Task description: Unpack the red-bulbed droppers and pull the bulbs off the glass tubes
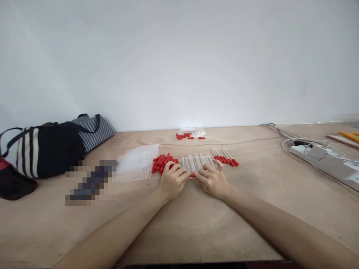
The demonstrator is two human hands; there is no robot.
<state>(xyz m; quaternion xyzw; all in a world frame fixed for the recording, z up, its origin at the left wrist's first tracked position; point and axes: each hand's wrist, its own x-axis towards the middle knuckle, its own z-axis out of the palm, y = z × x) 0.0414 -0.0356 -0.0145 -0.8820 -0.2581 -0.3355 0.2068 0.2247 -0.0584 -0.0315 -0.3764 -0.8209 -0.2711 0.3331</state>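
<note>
A row of thin clear tubes [196, 161] lies on the wooden table [179, 224] in front of me. Small red caps [161, 163] are heaped at the row's left end, and more red caps [227, 160] lie at its right end. My left hand [171, 182] rests on the near edge of the tubes beside the left heap, fingers curled onto them. My right hand [213, 180] lies flat on the tubes with its fingers spread. Whether either hand grips a single tube is hidden.
Clear zip bags [137, 161] lie left of the caps. A small bag with more red caps [190, 133] sits near the wall. Striped fabric bags [53, 145] stand far left, a blurred dark object [91, 181] beside them. Cables and a white power strip [316, 151] occupy the right.
</note>
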